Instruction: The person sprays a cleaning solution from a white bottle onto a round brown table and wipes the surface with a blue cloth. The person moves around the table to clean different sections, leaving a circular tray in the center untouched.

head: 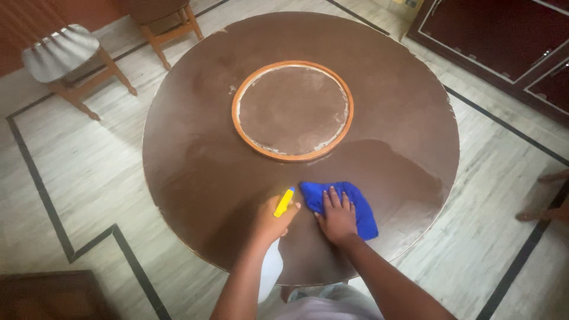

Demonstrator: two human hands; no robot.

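A round dark brown table (195, 160) fills the view, with a raised orange-rimmed disc (292, 110) at its centre. My right hand (336, 217) presses flat on a blue cloth (363, 210) near the table's front edge. A wet, shinier patch spreads to the right of the cloth. My left hand (271, 222) grips a white spray bottle (270, 269) with a yellow and blue nozzle (284, 202), held just left of the cloth; the bottle's body hangs below my wrist.
Two wooden chairs stand at the back left: one with a white cushion (59, 52), one (163, 21) further right. Dark cabinet doors (504, 35) are at the top right. Another person's bare feet (548, 198) rest on the striped floor at the right.
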